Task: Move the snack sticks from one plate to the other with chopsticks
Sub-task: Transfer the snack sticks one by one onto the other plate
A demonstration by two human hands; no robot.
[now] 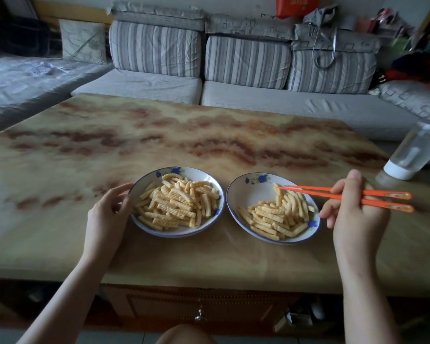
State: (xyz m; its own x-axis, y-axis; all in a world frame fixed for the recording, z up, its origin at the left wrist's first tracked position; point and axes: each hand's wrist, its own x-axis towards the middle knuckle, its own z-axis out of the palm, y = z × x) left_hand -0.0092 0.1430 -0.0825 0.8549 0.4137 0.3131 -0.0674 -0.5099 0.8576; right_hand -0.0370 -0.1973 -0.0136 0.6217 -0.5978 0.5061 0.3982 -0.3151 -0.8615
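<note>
At the right plate's (243,194) 12 o'clock, the chopsticks (308,192) point toward 9 o'clock, tips meeting a stick (278,193). My right grip (353,207) clasps them; my left grip (107,214) holds the left plate (196,173).

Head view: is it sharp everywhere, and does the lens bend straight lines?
In the head view the left plate, the right plate and the chopsticks are sharp; the bottle and the clutter at the top right are smeared; the bottle leans hard at the frame's edge, so the lens does bend lines; light is dim and soft, without hard shadows.
</note>
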